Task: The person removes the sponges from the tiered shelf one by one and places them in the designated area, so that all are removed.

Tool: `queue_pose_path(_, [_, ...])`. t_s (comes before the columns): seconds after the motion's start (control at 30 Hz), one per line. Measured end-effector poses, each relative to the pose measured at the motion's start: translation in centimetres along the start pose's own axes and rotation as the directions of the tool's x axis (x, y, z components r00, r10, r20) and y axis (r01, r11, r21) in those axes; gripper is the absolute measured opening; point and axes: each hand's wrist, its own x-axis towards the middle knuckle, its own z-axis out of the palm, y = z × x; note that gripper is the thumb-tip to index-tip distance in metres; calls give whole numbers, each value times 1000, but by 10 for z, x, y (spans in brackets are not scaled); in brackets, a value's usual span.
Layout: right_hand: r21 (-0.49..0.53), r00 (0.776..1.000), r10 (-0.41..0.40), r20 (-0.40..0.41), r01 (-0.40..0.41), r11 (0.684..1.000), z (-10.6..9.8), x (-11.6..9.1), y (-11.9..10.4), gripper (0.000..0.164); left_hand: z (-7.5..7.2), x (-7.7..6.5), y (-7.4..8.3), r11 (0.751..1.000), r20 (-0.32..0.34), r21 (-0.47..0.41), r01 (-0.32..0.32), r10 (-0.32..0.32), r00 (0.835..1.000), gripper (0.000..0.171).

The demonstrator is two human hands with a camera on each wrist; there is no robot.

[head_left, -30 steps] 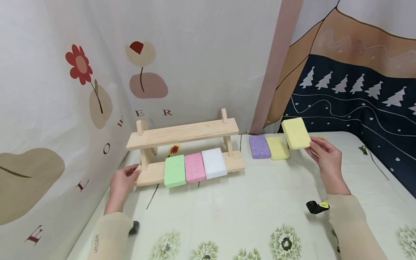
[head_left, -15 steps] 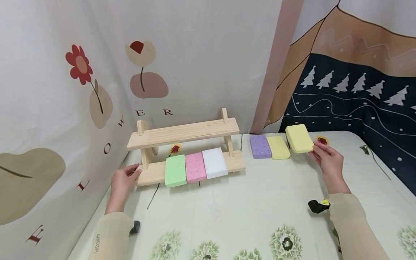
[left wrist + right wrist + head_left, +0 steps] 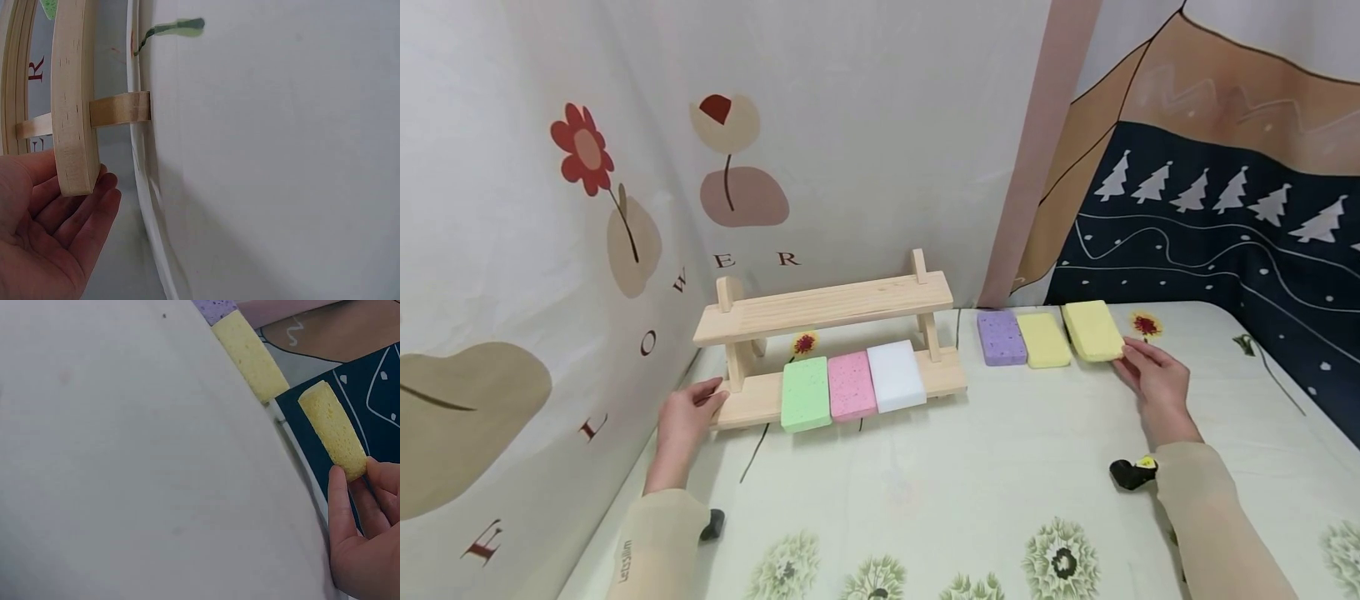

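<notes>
At the right, my right hand (image 3: 1159, 385) pinches a yellow sponge (image 3: 1092, 332) by its lower right corner. The right wrist view shows thumb and fingers on either face of this held sponge (image 3: 334, 430), which is tilted. Just left of it lie another yellow sponge (image 3: 1042, 342) and a purple sponge (image 3: 1001, 339), side by side on the table. My left hand (image 3: 683, 423) grips the left end of the lower board of a two-tier wooden rack (image 3: 820, 308); in the left wrist view fingers wrap under that board (image 3: 74, 100).
Green (image 3: 806, 396), pink (image 3: 852, 386) and white (image 3: 896, 377) sponges lie in a row on the rack's lower board, overhanging its front. A printed cloth wall (image 3: 880, 150) rises close behind the rack. Black wrist devices (image 3: 1131, 475) sit by both sleeves.
My right hand has lowered the yellow sponge toward the table, beside the other yellow one, and tipped it flatter. The left hand stays on the rack; the other sponges have not moved.
</notes>
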Motion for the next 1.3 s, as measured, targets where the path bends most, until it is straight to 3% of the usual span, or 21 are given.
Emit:
queue_pose_path(0.47, [-103,999,-25,28,28,994,3,5,6,37,1,3,-1,1000,0,11,-16,16,1000,44])
queue_pose_path(0.7, [-123,1000,-28,-2,27,992,4,10,9,18,-1,3,-1,1000,4,17,-22,22,1000,44])
queue_pose_path(0.97, [-169,998,-49,-28,44,985,6,9,10,18,-2,1,0,1000,14,12,-27,26,1000,45])
queue_pose_path(1.3, [-195,999,-10,-42,2,981,8,6,7,19,-1,1,-2,1000,13,11,-28,28,1000,45])
